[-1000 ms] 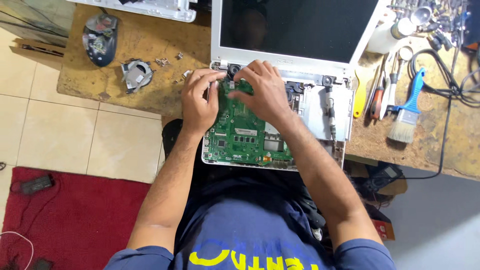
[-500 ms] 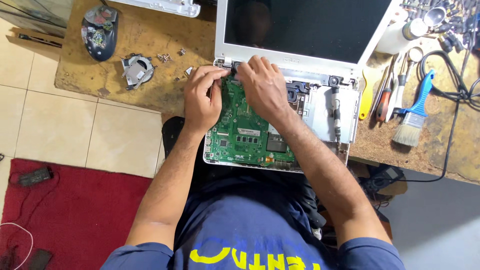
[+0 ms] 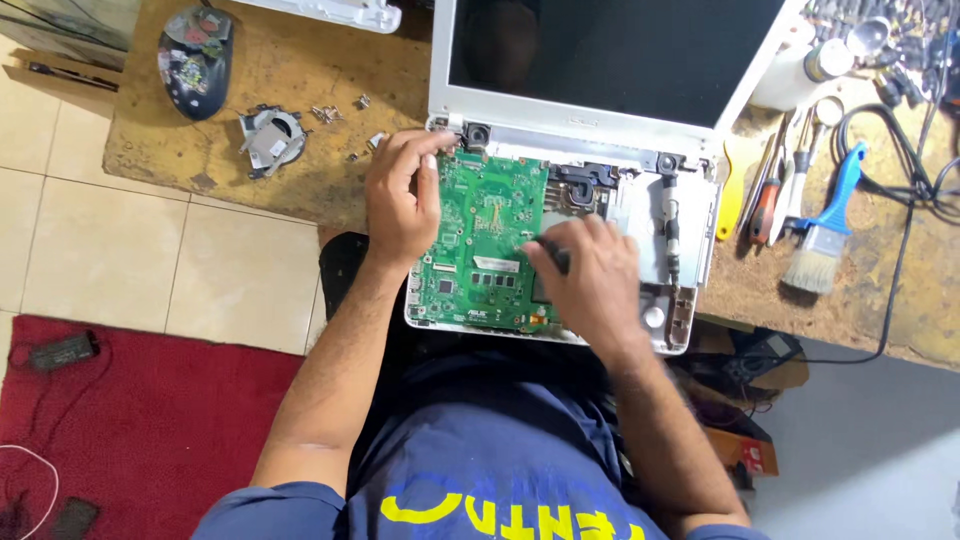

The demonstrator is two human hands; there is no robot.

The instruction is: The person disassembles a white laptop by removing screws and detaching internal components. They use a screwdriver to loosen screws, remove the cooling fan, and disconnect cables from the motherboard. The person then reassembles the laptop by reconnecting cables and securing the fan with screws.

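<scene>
The wooden workbench (image 3: 300, 170) carries an opened white laptop (image 3: 690, 200) at its near edge, screen raised toward the far edge. Inside the shell lies the green motherboard (image 3: 490, 240), filling its left half. My left hand (image 3: 400, 205) rests on the board's left edge, fingers curled over the far-left corner by the hinge, pinching the board's rim. My right hand (image 3: 595, 280) sits over the board's right edge, fingers closed around a small dark tool (image 3: 553, 256). A blue-handled brush (image 3: 825, 230) lies near the bench's right side. A cooling fan (image 3: 270, 140) and loose screws (image 3: 345, 115) lie left of the laptop.
</scene>
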